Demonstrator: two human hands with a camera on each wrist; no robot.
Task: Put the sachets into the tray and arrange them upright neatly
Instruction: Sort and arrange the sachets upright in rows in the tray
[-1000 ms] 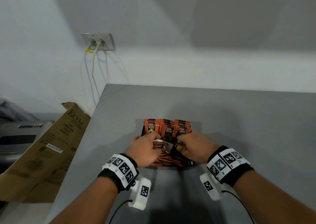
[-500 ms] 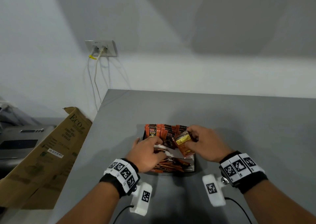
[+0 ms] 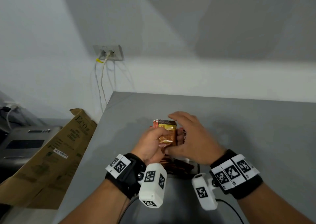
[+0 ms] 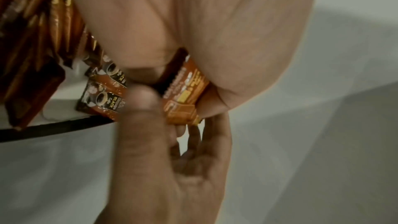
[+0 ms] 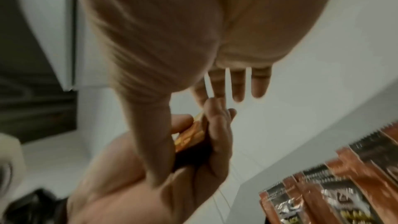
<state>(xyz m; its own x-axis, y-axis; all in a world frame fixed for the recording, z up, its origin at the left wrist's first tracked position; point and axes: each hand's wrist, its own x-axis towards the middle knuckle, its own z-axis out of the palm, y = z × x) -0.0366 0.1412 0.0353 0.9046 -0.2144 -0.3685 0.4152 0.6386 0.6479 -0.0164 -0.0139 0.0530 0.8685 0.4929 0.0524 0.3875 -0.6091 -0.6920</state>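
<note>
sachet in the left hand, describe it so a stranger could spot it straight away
On the grey table, both hands meet above the tray. The left hand grips a sachet upright. Unlike the sachets in the tray, it is raised and shows a yellow panel.

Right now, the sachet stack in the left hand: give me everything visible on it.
The sachet stack is a few flat foil-look packets, orange-brown with a yellow panel and dark crimped ends, print unreadable. It stands upright above the tray, off the table. The left hand grips its lower part, thumb across the front; the right hand, fingers straight, cups its right side and top.
</note>
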